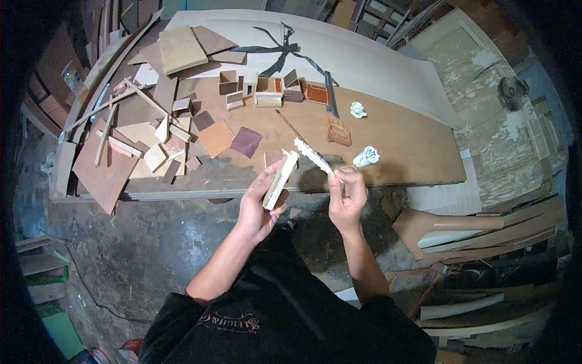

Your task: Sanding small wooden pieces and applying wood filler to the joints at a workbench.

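My left hand (259, 199) grips a small pale wooden piece (280, 182) with ragged white material at its upper end. In my right hand (347, 195), fingertips pinch one end of a thin strip (313, 156) thickly covered in white. It slants up to the left, its far end close to the wooden piece; whether they touch is hard to tell. Both hands are raised at the table's front edge. Behind the strip lies a slim reddish-brown stick (287, 123). A crumpled white lump (366, 157) sits just right of my right hand.
Small wooden boxes (268, 92) line the middle of the wooden table (412, 145). Wood offcuts (156, 156) crowd the left. Farther right are an orange translucent piece (338, 131) and another white lump (357, 110). Black straps (284, 51) lie behind; boards (485, 242) stand at the right.
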